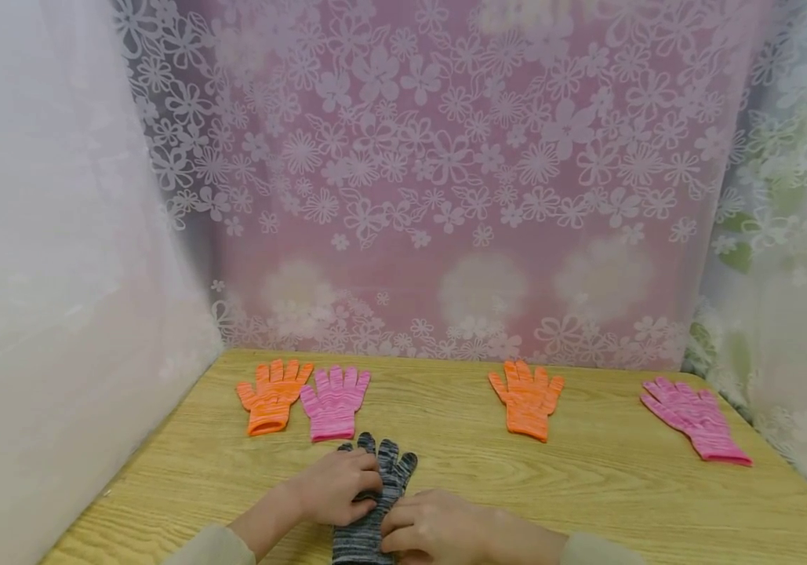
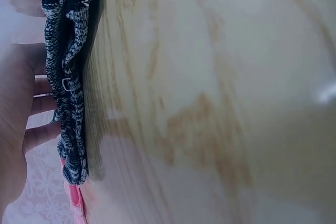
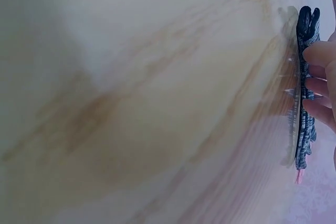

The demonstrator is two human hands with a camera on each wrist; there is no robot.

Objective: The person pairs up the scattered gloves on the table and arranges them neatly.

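Observation:
A grey-and-black knit glove [image 1: 361, 540] lies on the wooden table at the near side, its fingers pointing away from me. My left hand [image 1: 341, 485] rests on the glove's palm and thumb side, fingers lightly bent. At the glove's right edge, my right hand [image 1: 438, 524] touches the knit with its fingertips. In the left wrist view, extended fingers [image 2: 42, 136] meet the side of the glove [image 2: 79, 93]. The right wrist view shows fingers and thumb laid against the glove [image 3: 306, 145], which appears thin and flat from the side.
Behind, an orange glove [image 1: 272, 396] and a pink glove [image 1: 336, 402] lie side by side at left. Another orange glove [image 1: 527, 399] is right of centre, another pink glove [image 1: 699, 420] at far right. A flowered pink curtain [image 1: 445, 196] closes the table's back; pale sheets hang at both sides.

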